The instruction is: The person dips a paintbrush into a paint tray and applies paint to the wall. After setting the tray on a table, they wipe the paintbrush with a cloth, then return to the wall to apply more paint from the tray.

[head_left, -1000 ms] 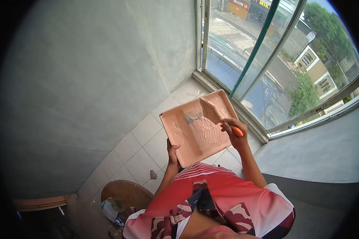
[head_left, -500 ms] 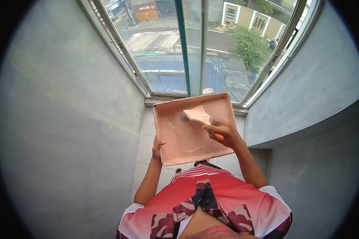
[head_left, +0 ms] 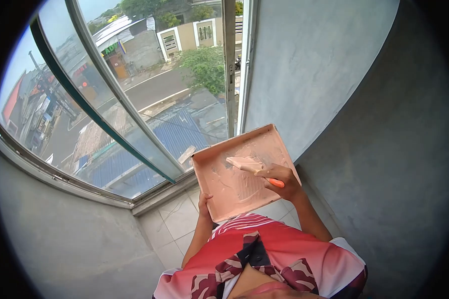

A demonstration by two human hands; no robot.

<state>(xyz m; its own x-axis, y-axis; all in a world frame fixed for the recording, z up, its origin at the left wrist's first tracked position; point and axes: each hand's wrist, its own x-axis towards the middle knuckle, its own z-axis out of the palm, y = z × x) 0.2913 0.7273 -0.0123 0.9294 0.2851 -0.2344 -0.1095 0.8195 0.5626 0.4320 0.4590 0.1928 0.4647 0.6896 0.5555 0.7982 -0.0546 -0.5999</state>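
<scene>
A shallow rectangular tray [head_left: 224,199], coated in peach paint, is held up in front of my body. My left hand [head_left: 205,203] grips its left edge near the lower corner, thumb over the rim. In my right hand [head_left: 283,180] is a brush [head_left: 245,163] with an orange handle end, its paint-covered bristles pointing left over the tray. Whether the bristles touch the tray floor is hard to tell. Streaks and thicker smears of paint mark the tray's inside.
Tall sliding windows [head_left: 119,109] with metal frames stand ahead and to the left, a street and roofs below them. Grey walls [head_left: 314,65] rise on both sides. White floor tiles [head_left: 177,219] show beneath the tray.
The view has turned to the right, and the tray has tilted with its right side higher. The brush has shifted over the tray, where more paint smears show.
</scene>
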